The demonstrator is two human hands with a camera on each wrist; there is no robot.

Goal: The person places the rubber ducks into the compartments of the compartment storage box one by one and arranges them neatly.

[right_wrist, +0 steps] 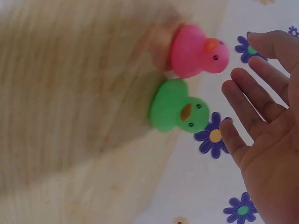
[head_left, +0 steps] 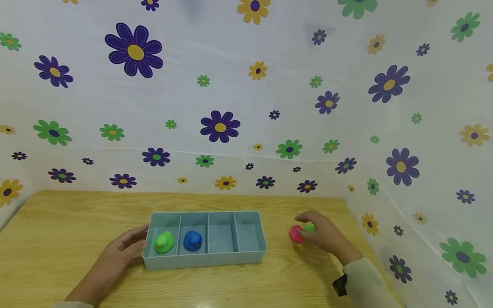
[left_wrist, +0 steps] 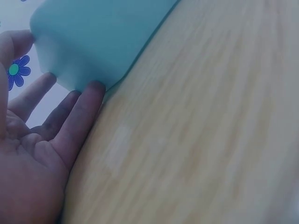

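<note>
A pink duck (right_wrist: 189, 51) stands on the wooden table (head_left: 170, 290) to the right of the tray, with a green duck (right_wrist: 168, 105) just beside it; both have orange bills. The right hand (head_left: 324, 234) reaches over the pair, its grip wide and the fingers extended; from the right wrist, both ducks lie just beyond the fingertips, with a gap between. The pale blue tray (head_left: 206, 261) has four compartments in a row: a second green duck (head_left: 164, 242) sits in the leftmost and a blue duck (head_left: 192, 240) in the next. At the tray's left end, the left hand (head_left: 117, 254) touches the outer wall with spread fingers. A dark band (head_left: 340, 285) shows at the right sleeve (head_left: 374, 284), and a flower-printed sheet (head_left: 180, 60) hangs behind the table.
</note>
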